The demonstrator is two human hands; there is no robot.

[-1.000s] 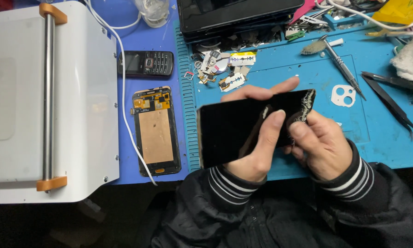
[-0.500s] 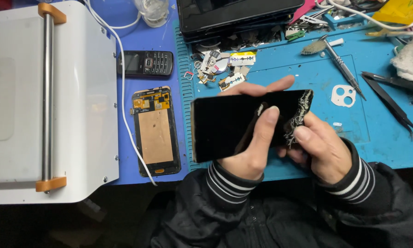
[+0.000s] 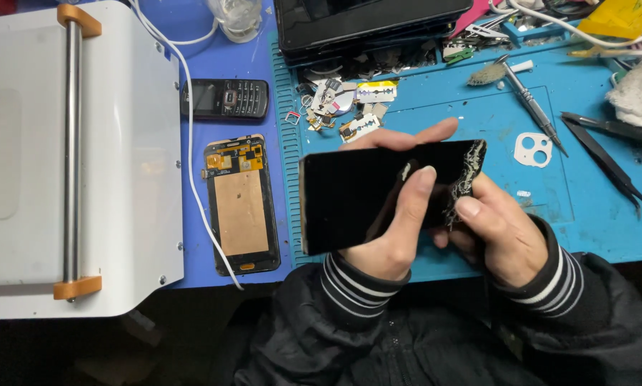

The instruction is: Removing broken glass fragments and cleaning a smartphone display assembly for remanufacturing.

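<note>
I hold a black phone screen panel [image 3: 364, 196] in both hands, above the near edge of the blue work mat [image 3: 442, 114]. The panel lies flat and crosswise, its long side running left to right, glass face up. My left hand [image 3: 392, 236] comes up from below the panel's middle: its fingers lie across the dark glass, pressed close together, with one fingertip near the upper edge, and the thumb tucked out of sight beneath. My right hand [image 3: 503, 232] grips the panel's right end, where the glass is shattered into pale cracks [image 3: 467, 175]; the thumb presses down on that broken corner and the other fingers curl under it, so the end is pinched between them. Fingertips also show past the far edge of the panel, holding it from behind.

To the left of the panel, on the darker blue surface, a stripped phone frame [image 3: 242, 204] lies face down with its copper-coloured back showing, and a small black keypad phone [image 3: 224, 99] sits beyond it. A white machine with a steel roller [image 3: 71, 154] fills the left side. On the mat to my right lie a screwdriver [image 3: 531, 100], black tweezers [image 3: 606, 154] and a white camera-lens bezel [image 3: 534, 149].
</note>
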